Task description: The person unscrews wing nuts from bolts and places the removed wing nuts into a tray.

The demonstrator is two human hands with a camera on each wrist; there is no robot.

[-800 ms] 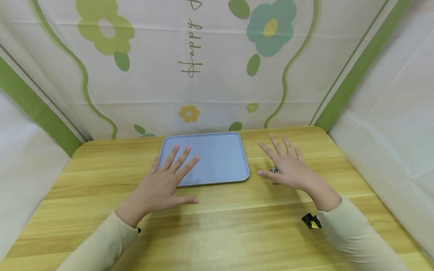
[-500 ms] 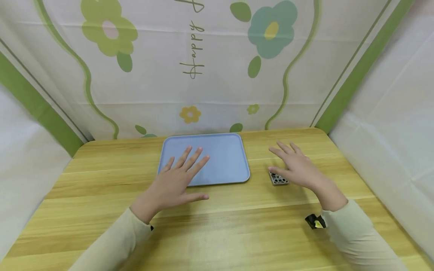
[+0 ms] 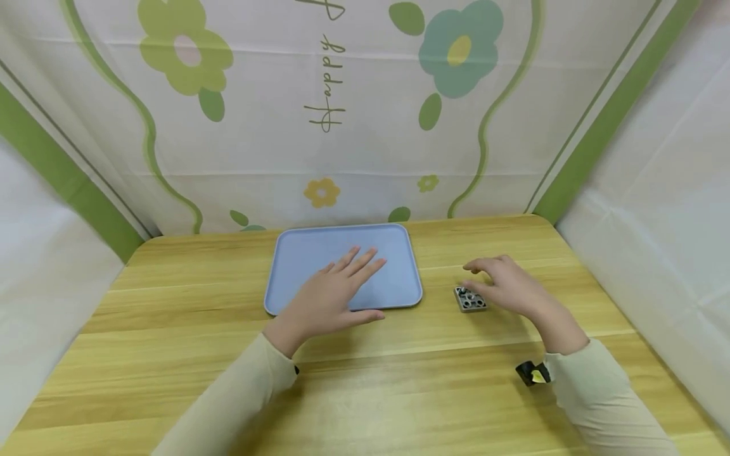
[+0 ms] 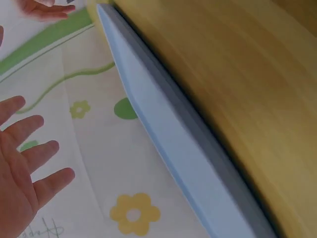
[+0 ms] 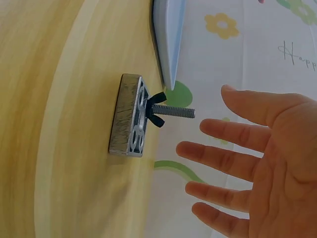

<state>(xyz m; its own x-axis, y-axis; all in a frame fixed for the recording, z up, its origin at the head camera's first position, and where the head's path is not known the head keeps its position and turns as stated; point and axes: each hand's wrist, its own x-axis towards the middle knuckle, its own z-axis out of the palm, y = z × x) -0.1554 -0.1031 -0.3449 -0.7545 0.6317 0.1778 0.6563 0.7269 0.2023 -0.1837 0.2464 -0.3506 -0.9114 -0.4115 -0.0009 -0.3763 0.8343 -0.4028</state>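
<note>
A square metal block (image 3: 471,300) with round holes lies on the table, right of the tray. In the right wrist view a threaded bolt (image 5: 174,111) stands out of the metal block (image 5: 128,119), with a black wing nut (image 5: 156,110) on it at the block's face. My right hand (image 3: 504,288) hovers just beside and above the block, fingers apart and slightly bent, holding nothing. My left hand (image 3: 327,301) is spread over the front of the blue tray (image 3: 296,244), also holding nothing; its fingers (image 4: 54,186) show at the left of the left wrist view.
The wooden table (image 3: 371,392) ends at the back against a flowered cloth (image 3: 371,139). White cloth walls (image 3: 656,221) stand at both sides. A black strap piece with a yellow patch (image 3: 533,373) shows under the right sleeve (image 3: 593,380).
My left hand has moved right across the front of the tray. The right hand has shifted slightly right and drawn its fingers in, so that the metal block shows more fully.
</note>
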